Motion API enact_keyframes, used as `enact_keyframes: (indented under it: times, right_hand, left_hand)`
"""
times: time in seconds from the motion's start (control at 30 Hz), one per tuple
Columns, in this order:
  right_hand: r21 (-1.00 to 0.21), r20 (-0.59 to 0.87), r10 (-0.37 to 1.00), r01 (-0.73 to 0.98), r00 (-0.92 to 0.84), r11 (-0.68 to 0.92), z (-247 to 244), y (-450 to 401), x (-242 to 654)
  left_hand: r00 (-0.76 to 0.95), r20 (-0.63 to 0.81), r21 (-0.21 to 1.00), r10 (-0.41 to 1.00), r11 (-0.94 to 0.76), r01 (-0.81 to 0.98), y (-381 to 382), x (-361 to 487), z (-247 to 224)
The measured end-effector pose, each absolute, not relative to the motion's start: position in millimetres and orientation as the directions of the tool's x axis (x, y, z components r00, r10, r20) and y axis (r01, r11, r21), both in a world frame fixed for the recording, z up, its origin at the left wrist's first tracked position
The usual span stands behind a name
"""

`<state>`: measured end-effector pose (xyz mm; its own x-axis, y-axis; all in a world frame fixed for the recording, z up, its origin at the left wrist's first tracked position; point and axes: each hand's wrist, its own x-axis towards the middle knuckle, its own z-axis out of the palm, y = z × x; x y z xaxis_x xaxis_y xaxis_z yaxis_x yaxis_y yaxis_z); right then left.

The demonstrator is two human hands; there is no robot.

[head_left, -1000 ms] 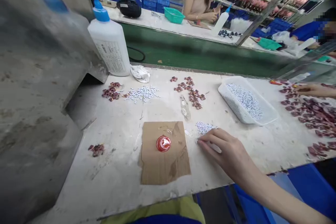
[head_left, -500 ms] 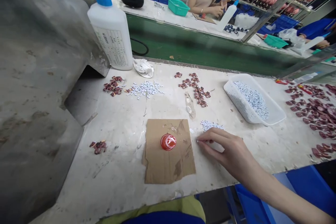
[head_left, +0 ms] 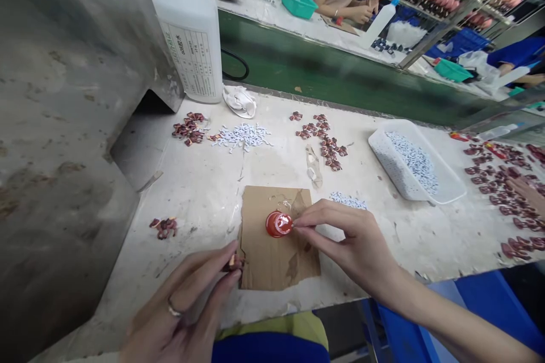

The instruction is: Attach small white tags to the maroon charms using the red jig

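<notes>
My left hand, a ring on one finger, pinches a small dark-brown figure piece beside the left edge of a cardboard square. On the cardboard sits a shallow red cap with a glossy wet surface. My right hand is closed in a pinch, its fingertips at the cap's right rim. Whatever lies between those fingertips is too small to name. Just behind this hand is a small heap of tiny white-and-blue pieces. More brown pieces lie on the table at the left.
A white basket holds many tiny pale pieces. Brown pieces spread at the far right and behind the cardboard. A large glue bottle stands by a metal housing. Across the green partition a person works.
My left hand has come into view at the lower left with a brown figure piece. My right hand has moved left from the small pale heap to the red cap.
</notes>
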<state>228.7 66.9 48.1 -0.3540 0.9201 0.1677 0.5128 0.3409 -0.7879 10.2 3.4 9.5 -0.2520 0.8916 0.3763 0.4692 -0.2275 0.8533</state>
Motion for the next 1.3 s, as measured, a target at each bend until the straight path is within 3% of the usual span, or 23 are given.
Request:
enact_keyframes:
  times: [0.4, 0.53, 0.83, 1.03, 1.17, 1.3]
  right_hand:
    - [-0.724, 0.220, 0.888, 0.543, -0.403, 0.426, 43.0, 62.8, 234.3]
    - [-0.712, 0.243, 0.885, 0.547, -0.397, 0.441, 45.4, 59.9, 234.4]
    - [-0.891, 0.187, 0.894, 0.314, -0.408, 0.329, 49.1, 36.5, 218.4]
    - [-0.914, 0.134, 0.908, 0.305, -0.396, 0.268, 44.4, 34.8, 215.6]
    - [-0.867, 0.185, 0.878, 0.349, -0.441, 0.357, 45.0, 33.3, 215.7]
    - [-0.652, 0.346, 0.774, 0.457, -0.531, 0.605, 46.9, 29.3, 216.7]
  left_hand:
    - [-0.037, 0.469, 0.777, 0.883, -0.392, 0.492, 6.0, 11.2, 14.9]
    - [-0.004, 0.435, 0.795, 0.901, -0.382, 0.472, 4.0, 14.6, 11.1]
    - [0.101, 0.385, 0.797, 0.917, -0.385, 0.466, 7.9, 18.2, 1.6]
    - [0.090, 0.403, 0.773, 0.911, -0.391, 0.499, 7.8, 16.7, 4.5]
    - [0.099, 0.428, 0.749, 0.898, -0.415, 0.516, 7.3, 15.1, 3.7]
    - [0.079, 0.473, 0.749, 0.878, -0.448, 0.488, 6.1, 15.1, -1.3]
